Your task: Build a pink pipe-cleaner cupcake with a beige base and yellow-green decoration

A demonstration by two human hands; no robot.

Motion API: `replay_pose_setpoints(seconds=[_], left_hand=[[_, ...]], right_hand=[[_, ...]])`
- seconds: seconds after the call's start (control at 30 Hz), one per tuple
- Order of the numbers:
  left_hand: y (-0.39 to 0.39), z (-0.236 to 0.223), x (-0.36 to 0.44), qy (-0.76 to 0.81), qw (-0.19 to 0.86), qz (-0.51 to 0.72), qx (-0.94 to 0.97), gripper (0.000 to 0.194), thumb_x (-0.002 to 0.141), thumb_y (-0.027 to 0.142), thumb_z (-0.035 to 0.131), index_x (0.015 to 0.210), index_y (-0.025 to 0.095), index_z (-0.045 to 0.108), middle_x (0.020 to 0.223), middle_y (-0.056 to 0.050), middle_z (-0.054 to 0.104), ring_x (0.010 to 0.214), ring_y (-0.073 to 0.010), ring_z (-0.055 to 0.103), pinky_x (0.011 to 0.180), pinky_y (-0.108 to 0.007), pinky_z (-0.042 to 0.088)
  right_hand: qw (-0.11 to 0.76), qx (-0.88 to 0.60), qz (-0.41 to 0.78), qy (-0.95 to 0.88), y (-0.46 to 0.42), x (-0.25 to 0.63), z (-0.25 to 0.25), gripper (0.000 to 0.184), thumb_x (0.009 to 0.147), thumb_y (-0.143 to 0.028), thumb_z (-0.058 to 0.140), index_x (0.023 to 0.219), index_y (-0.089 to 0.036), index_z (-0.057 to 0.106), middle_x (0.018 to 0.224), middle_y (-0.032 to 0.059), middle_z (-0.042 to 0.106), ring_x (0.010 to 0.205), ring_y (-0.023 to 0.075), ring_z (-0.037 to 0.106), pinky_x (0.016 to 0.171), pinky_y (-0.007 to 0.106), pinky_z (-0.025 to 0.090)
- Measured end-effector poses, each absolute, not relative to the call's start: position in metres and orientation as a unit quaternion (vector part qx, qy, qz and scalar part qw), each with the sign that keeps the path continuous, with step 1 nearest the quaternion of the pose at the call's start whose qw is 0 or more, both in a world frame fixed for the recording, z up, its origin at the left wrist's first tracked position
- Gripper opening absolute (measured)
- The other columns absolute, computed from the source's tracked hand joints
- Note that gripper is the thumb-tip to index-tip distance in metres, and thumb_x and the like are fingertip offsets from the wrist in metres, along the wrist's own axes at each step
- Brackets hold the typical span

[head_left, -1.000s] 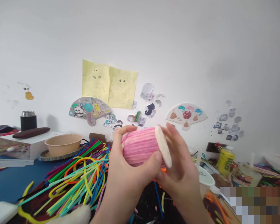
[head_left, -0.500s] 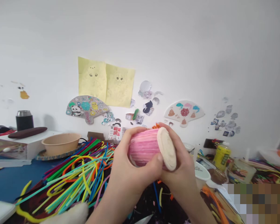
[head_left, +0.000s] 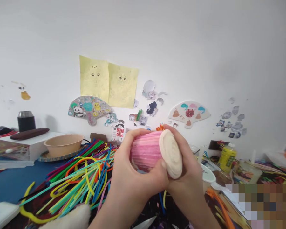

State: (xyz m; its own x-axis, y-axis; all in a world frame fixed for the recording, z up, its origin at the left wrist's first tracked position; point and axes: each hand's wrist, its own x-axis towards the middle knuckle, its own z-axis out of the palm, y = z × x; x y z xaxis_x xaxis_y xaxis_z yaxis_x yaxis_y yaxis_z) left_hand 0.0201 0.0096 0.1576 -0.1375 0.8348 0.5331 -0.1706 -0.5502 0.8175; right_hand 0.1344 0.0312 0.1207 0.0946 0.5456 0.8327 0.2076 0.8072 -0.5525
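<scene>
A pink ribbed bundle of wound fuzzy stems (head_left: 145, 152) is held up in front of me by both hands. My left hand (head_left: 131, 178) wraps it from below and from the left, thumb pressed on its lower right. My right hand (head_left: 190, 173) cups the right end, where a cream coiled disc (head_left: 171, 153) sits against the pink bundle. Its fingers curl over the top behind the disc. Something small and orange (head_left: 160, 128) shows just above the bundle.
A heap of coloured pipe cleaners (head_left: 83, 171) covers the table on the left. Behind it stand a tan bowl (head_left: 63, 144), a white box (head_left: 26, 146) and a black can (head_left: 26, 121). A yellow bottle (head_left: 226, 157) and cups stand right. Paper drawings hang on the wall.
Both hands have turned the bundle so the cream disc faces me more, and drew slightly closer together. The view shifted a little.
</scene>
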Motion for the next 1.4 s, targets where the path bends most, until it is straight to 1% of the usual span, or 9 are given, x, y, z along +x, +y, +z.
replay_pose_setpoints(seconds=[0.3, 0.47, 0.63, 0.8, 0.93, 1.03, 1.17, 1.3, 1.4], left_hand=[[0.013, 0.157, 0.017, 0.306, 0.389, 0.673, 0.549, 0.042, 0.059, 0.021, 0.071, 0.1, 0.02, 0.06, 0.089, -0.001, 0.068, 0.079, -0.019, 0.063, 0.069, -0.027, 0.051], [0.01, 0.159, 0.01, 0.322, 0.418, 0.618, 0.584, 0.036, 0.074, 0.035, 0.073, 0.104, 0.022, 0.058, 0.094, -0.002, 0.065, 0.09, -0.0201, 0.063, 0.069, -0.025, 0.049], [-0.003, 0.164, 0.001, 0.358, 0.394, 0.58, 0.617, 0.036, 0.083, 0.045, 0.069, 0.11, 0.024, 0.058, 0.1, -0.004, 0.068, 0.094, -0.0221, 0.065, 0.075, -0.028, 0.051], [-0.012, 0.162, -0.014, 0.378, 0.366, 0.534, 0.662, 0.037, 0.09, 0.051, 0.058, 0.117, 0.026, 0.059, 0.097, -0.004, 0.072, 0.087, -0.0222, 0.069, 0.074, -0.03, 0.055], [-0.02, 0.158, -0.032, 0.434, 0.271, 0.516, 0.687, 0.039, 0.088, 0.051, 0.059, 0.12, 0.029, 0.062, 0.122, -0.008, 0.069, 0.101, -0.027, 0.07, 0.084, -0.035, 0.056], [-0.032, 0.155, -0.049, 0.478, 0.196, 0.514, 0.685, 0.037, 0.085, 0.052, 0.061, 0.112, 0.028, 0.068, 0.108, -0.008, 0.075, 0.097, -0.0301, 0.072, 0.077, -0.033, 0.058], [-0.048, 0.148, -0.078, 0.542, 0.099, 0.486, 0.678, 0.031, 0.084, 0.053, 0.059, 0.097, 0.03, 0.074, 0.09, -0.003, 0.078, 0.082, -0.0265, 0.074, 0.061, -0.024, 0.054], [-0.059, 0.129, -0.105, 0.633, 0.028, 0.343, 0.693, 0.032, 0.088, 0.05, 0.05, 0.093, 0.029, 0.073, 0.084, -0.003, 0.079, 0.076, -0.0267, 0.073, 0.061, -0.026, 0.05], [-0.061, 0.108, -0.121, 0.679, 0.017, 0.188, 0.709, 0.036, 0.093, 0.034, 0.039, 0.093, 0.024, 0.073, 0.089, -0.008, 0.079, 0.081, -0.03, 0.074, 0.07, -0.033, 0.051]], right_hand=[[0.684, -0.295, 0.147, -0.651, 0.032, 0.132, 0.121, 0.079, 0.067, -0.022, 0.083, 0.139, -0.032, 0.052, 0.148, 0.0033, 0.053, 0.128, 0.0345, 0.056, 0.092, 0.043, 0.059], [0.69, -0.262, 0.297, -0.605, 0.035, 0.132, 0.125, 0.086, 0.065, -0.028, 0.086, 0.141, -0.032, 0.046, 0.131, 0.0061, 0.065, 0.111, 0.0295, 0.067, 0.089, 0.04, 0.06], [0.671, -0.205, 0.41, -0.583, 0.034, 0.135, 0.127, 0.07, 0.068, -0.036, 0.086, 0.13, -0.026, 0.055, 0.123, 0.0086, 0.068, 0.113, 0.0304, 0.065, 0.096, 0.041, 0.055], [0.63, -0.148, 0.498, -0.577, 0.034, 0.139, 0.129, 0.058, 0.069, -0.047, 0.083, 0.12, -0.025, 0.065, 0.115, 0.0085, 0.073, 0.108, 0.0325, 0.068, 0.092, 0.044, 0.057], [0.605, -0.156, 0.527, -0.576, 0.036, 0.142, 0.126, 0.057, 0.068, -0.052, 0.082, 0.118, -0.026, 0.068, 0.109, 0.007, 0.076, 0.108, 0.0322, 0.069, 0.093, 0.045, 0.057], [0.588, -0.171, 0.544, -0.574, 0.038, 0.142, 0.123, 0.066, 0.063, -0.055, 0.085, 0.12, -0.026, 0.069, 0.111, 0.0073, 0.076, 0.109, 0.0332, 0.068, 0.096, 0.047, 0.056], [0.573, -0.17, 0.569, -0.564, 0.04, 0.141, 0.121, 0.063, 0.065, -0.055, 0.083, 0.119, -0.026, 0.069, 0.115, 0.0079, 0.075, 0.114, 0.0339, 0.066, 0.098, 0.048, 0.054], [0.59, -0.177, 0.581, -0.532, 0.041, 0.14, 0.119, 0.053, 0.07, -0.046, 0.083, 0.117, -0.026, 0.07, 0.119, 0.0058, 0.074, 0.117, 0.0315, 0.065, 0.104, 0.047, 0.051], [0.588, -0.191, 0.592, -0.517, 0.041, 0.136, 0.118, 0.045, 0.073, -0.044, 0.08, 0.113, -0.025, 0.071, 0.117, 0.0044, 0.075, 0.117, 0.0315, 0.064, 0.104, 0.048, 0.05]])
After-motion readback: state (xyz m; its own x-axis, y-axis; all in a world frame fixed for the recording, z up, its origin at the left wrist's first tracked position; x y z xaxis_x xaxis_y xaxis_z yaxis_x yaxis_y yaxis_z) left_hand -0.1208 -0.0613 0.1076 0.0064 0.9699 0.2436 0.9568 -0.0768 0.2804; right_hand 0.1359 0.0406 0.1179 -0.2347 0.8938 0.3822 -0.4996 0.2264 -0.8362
